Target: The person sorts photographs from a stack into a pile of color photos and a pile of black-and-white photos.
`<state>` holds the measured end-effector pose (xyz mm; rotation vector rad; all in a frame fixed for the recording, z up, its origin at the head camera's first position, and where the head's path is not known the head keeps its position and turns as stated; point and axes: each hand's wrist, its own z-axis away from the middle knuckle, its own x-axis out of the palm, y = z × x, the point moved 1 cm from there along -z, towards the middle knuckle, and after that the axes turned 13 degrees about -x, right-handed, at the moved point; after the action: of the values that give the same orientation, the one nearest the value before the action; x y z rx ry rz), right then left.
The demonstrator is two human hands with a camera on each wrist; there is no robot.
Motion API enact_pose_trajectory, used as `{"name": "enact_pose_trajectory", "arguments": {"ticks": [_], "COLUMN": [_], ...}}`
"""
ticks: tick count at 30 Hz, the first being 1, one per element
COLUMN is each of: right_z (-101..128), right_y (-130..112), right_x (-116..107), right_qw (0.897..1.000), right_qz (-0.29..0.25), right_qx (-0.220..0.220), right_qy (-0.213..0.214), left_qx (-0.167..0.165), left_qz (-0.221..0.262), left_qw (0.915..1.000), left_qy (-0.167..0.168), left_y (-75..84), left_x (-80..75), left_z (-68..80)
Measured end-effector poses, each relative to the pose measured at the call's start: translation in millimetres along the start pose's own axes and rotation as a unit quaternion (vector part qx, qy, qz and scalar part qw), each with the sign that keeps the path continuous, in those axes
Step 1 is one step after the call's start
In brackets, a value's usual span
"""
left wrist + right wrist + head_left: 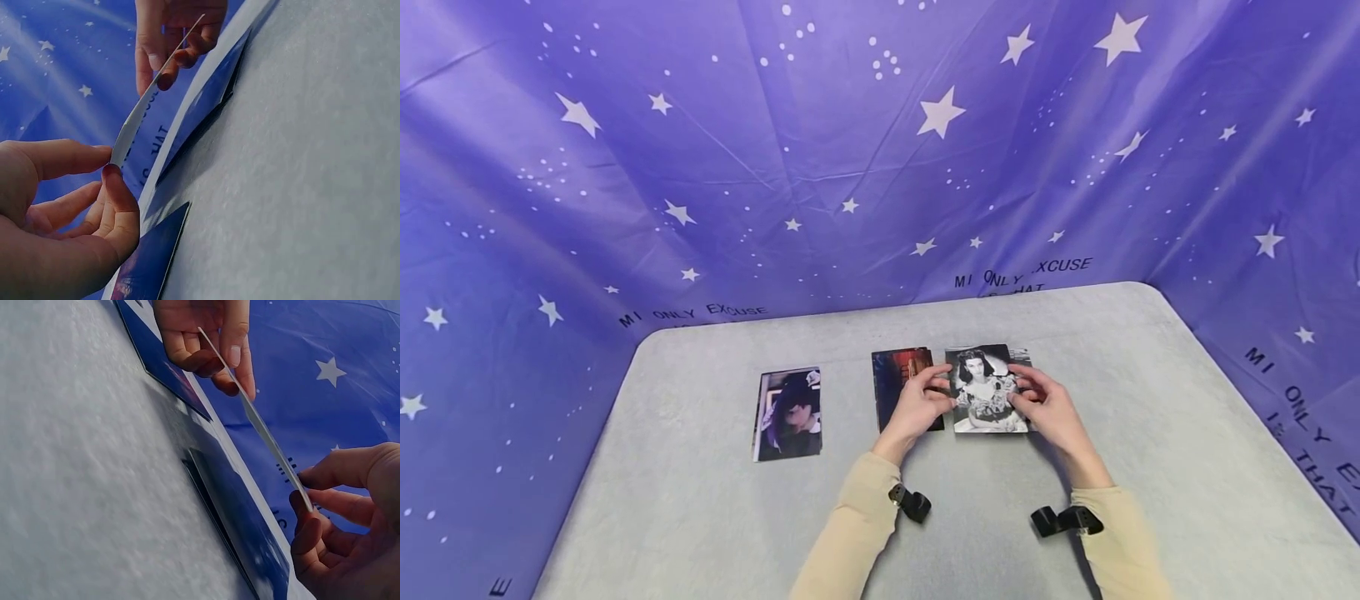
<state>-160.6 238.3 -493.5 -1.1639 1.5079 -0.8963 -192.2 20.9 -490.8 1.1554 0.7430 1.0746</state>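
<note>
Both hands hold one black-and-white photo of a woman [987,398] by its side edges, lifted a little off the grey table [1150,433]. My left hand [944,387] pinches its left edge, my right hand [1019,388] its right edge. Seen edge-on in the left wrist view, the photo [145,100] is pinched between thumb and finger of my left hand [109,162]. The right wrist view shows the photo [257,420] the same way, in my right hand [304,490]. A stack of photos [240,515] lies flat on the table right beneath it.
A dark photo stack [895,375] lies under my left hand. Farther left lies a photo of a dark-haired figure [787,414]. A purple starry cloth [880,150] walls in the back and both sides of the table. Wrist cameras [912,502] sit on both sleeves.
</note>
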Motion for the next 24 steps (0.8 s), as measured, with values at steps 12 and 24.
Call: {"name": "enact_pose_trajectory", "arguments": {"ticks": [12, 24], "right_z": [0.4, 2.5], "right_y": [2.5, 9.2], "right_x": [-16.3, -28.2], "right_qw": [0.995, 0.984], "right_qz": [0.098, 0.178], "right_qx": [-0.005, -0.004], "right_qy": [-0.007, 0.003], "left_qx": [-0.006, -0.019], "left_qz": [-0.045, -0.101], "left_qw": [0.9975, 0.9925], "left_qy": [0.055, 0.067], "left_y": [-13.5, -15.7], "left_x": [22.4, 40.4], "left_z": [-16.5, -21.4]}}
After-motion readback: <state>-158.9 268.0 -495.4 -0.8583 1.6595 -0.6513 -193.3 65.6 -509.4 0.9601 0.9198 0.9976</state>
